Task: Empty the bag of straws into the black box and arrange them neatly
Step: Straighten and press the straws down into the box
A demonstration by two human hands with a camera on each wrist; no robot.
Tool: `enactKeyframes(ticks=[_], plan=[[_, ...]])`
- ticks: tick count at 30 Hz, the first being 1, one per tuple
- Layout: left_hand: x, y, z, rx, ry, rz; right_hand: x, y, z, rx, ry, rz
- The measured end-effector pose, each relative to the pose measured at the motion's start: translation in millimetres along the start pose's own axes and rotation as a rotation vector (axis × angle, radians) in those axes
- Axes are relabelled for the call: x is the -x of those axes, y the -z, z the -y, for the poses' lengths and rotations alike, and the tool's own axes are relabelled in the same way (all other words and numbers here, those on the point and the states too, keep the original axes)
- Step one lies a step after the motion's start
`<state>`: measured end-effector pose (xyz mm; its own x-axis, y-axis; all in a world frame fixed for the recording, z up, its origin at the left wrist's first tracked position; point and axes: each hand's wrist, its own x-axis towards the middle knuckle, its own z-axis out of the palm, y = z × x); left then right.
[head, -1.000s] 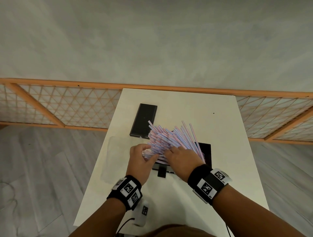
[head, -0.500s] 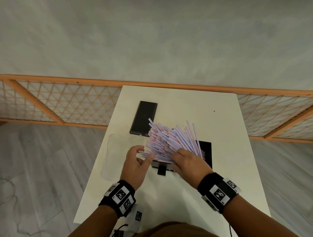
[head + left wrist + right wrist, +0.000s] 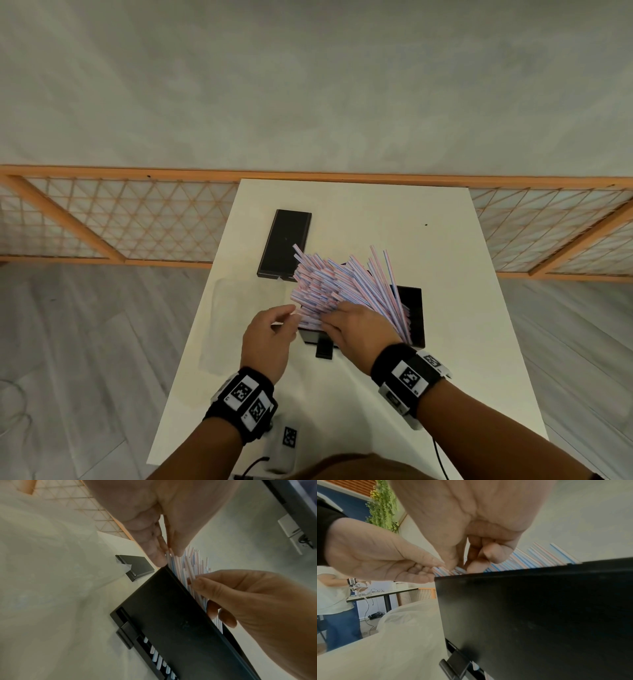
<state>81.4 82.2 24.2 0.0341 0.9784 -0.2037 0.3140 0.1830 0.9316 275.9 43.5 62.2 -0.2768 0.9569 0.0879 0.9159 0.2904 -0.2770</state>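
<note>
- Bag (image 3: 239, 322): the clear plastic lies flat and slack at the table's (image 3: 445, 246) left edge, with no straw showing in it, so I judge the emptying done.
- Lid (image 3: 286, 243): a flat black piece lies toward the table's far left, just beyond the fan of straws, apart from both hands.
- Left hand (image 3: 269, 337): a second ago it was closed round the left end of the bundle; now it has drawn back toward the near edge and has only a few straw ends nipped between thumb and fingertips (image 3: 157, 555), the other fingers loosely bent.
- Straws (image 3: 342, 284): the striped bundle stands in the box, leaning and splayed out toward the far left, ends uneven; the fan has spread wider than a second ago. More straws show through the slot (image 3: 159, 660) low in the box's front.
- Box (image 3: 416, 315): black, near the middle of the table toward the near edge, open at the top, its small tab pointing at the near edge.
- Right hand (image 3: 359, 330): it rests on the near side of the bundle with fingers curled in among the straws, holding them against the box as before.
- What this means: arranging is under way; the leaning stragglers on the left likely need gathering upright and tapping level.
</note>
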Motion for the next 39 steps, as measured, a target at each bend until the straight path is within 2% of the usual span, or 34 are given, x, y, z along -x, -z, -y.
enactKeyframes(ticks=[3, 5, 7, 10, 12, 15, 17, 19, 23, 30, 34, 37, 39], plan=[[0, 0, -1, -0.021, 0.027, -0.036, -6, -9, 3, 0.017, -0.079, 0.031], [1, 0, -2, -0.089, -0.015, -0.033, -7, -21, 1, -0.005, -0.152, 0.096], [5, 1, -5, -0.173, -0.075, -0.013, -5, -27, -2, 0.012, -0.154, 0.136], [7, 0, -6, -0.323, -0.193, 0.095, 3, -22, -10, -0.024, -0.101, 0.112], [6, 1, -4, -0.436, -0.254, 0.139, 12, -16, -18, -0.088, -0.141, 0.135], [6, -1, -8, -0.609, -0.415, 0.157, 28, -15, -31, -0.074, -0.207, 0.248], [6, -6, -13, -0.703, -0.544, 0.23, 34, -19, -34, -0.063, -0.235, 0.351], [5, -12, -19, -0.779, -0.615, 0.324, 35, -23, -33, -0.06, -0.248, 0.412], [0, -19, -30, -0.92, -0.655, 0.407, 28, -25, -32, -0.091, -0.302, 0.456], [-2, -18, -36, -1.017, -0.569, 0.484, 10, -27, -35, -0.129, -0.415, 0.506], [-1, -16, -40, -1.076, -0.636, 0.505, 16, -35, -36, -0.116, -0.436, 0.485], [1, -14, -45, -1.205, -0.629, 0.615, 21, -41, -36, -0.085, -0.43, 0.533], [5, -18, -42, -1.222, -0.684, 0.589, 23, -41, -37, -0.074, -0.41, 0.551]])
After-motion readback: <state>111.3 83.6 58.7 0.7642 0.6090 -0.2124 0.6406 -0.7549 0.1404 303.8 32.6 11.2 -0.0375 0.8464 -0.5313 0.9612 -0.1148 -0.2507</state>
